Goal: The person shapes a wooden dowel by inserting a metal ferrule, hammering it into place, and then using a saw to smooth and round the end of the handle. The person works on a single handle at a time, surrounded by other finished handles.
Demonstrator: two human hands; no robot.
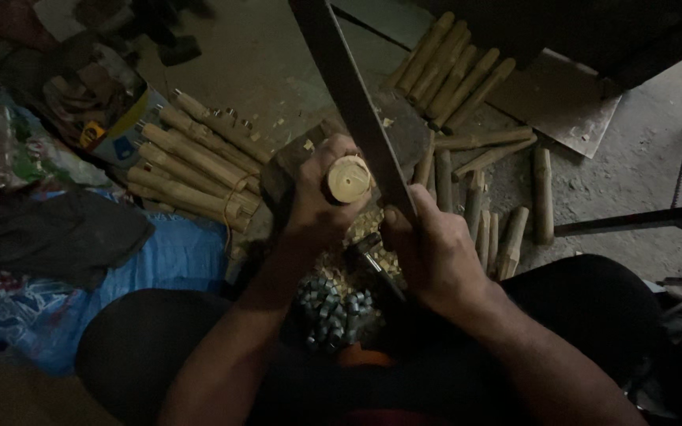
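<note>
At nine o'clock a blue-and-yellow carton point(124, 130) lies beside stacked bamboo sticks point(199, 162). Centre: left hand point(313, 201) wrapped tight round an upright bamboo piece point(348, 179); right hand point(432, 252) clenching a long blade point(357, 106) running toward twelve.

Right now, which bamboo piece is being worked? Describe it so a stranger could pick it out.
Start at the long dark metal blade running diagonally down the middle of the view to the right hand. Just left of it, the left hand grips one pale round bamboo stick upright, its cut end facing the camera. Every other bamboo stick lies flat on the grey concrete floor.
</note>
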